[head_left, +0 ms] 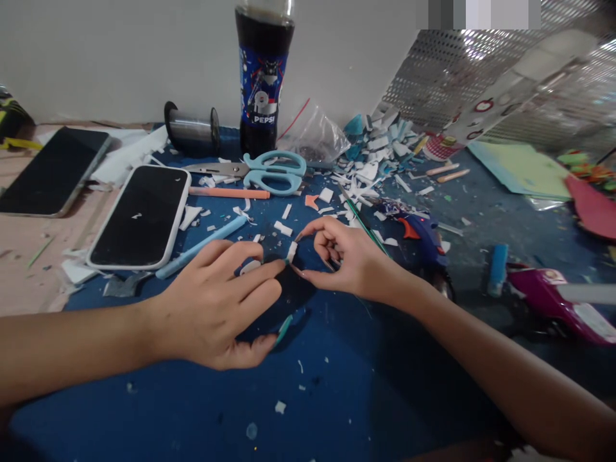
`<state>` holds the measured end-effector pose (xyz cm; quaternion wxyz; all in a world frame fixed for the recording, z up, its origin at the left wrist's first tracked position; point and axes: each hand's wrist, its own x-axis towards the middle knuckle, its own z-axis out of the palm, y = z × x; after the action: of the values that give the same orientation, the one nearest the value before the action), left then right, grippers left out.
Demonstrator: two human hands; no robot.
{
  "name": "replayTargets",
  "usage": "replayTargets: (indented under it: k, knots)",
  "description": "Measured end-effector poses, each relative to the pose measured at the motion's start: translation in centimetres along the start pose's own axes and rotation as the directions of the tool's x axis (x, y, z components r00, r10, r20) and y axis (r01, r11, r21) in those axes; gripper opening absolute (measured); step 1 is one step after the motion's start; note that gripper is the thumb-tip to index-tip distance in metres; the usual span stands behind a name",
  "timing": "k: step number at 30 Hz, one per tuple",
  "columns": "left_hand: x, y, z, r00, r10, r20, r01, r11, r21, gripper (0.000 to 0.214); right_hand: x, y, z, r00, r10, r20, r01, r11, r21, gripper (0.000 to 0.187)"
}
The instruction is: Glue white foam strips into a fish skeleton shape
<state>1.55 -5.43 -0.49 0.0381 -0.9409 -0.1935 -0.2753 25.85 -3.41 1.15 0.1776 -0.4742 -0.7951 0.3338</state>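
Note:
Above the blue table, my right hand (pixel 349 258) is closed in a loose pinch, its thumb and index fingertips at a small white piece (pixel 292 250). My left hand (pixel 224 298) reaches in from the left, palm down, with its thumb apart from the fingers. One left fingertip meets the lower end of the white piece. A long teal nail (pixel 283 331) shows at the left thumb. Between the left fingers a small blue-and-white item (pixel 249 265) is partly hidden; I cannot tell whether the hand touches it. More white scraps (pixel 283 228) lie just beyond the hands.
Behind the hands lie blue-handled scissors (pixel 276 172), an orange pen (pixel 230 192), a light-blue stick (pixel 205 245) and two phones (pixel 142 215). A Pepsi bottle (pixel 264 83) and a spool (pixel 192 131) stand farther back. A glue gun (pixel 423 236) and magenta object (pixel 561 298) are right.

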Motion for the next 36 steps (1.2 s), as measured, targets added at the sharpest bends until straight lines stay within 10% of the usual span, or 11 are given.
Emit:
replayTargets:
  k: [8, 23, 36]
  knots:
    - [-0.1, -0.4, -0.9, 0.992, 0.038, -0.124, -0.028, 0.997, 0.078, 0.024, -0.1, 0.5, -0.6, 1.0, 0.004, -0.023, -0.005, 0.999, -0.037, 0.036]
    - [-3.3, -0.5, -1.0, 0.905, -0.419, 0.075, 0.422, 0.906, -0.041, 0.036, -1.6, -2.1, 0.0, 0.995, -0.066, 0.079, 0.066, 0.998, -0.002, 0.038]
    - [-3.0, -1.9, -0.2, 0.924, -0.377, 0.061, 0.381, 0.921, -0.083, 0.029, -1.8, -2.8, 2.0, 0.982, -0.112, 0.151, 0.123, 0.99, -0.065, 0.04]
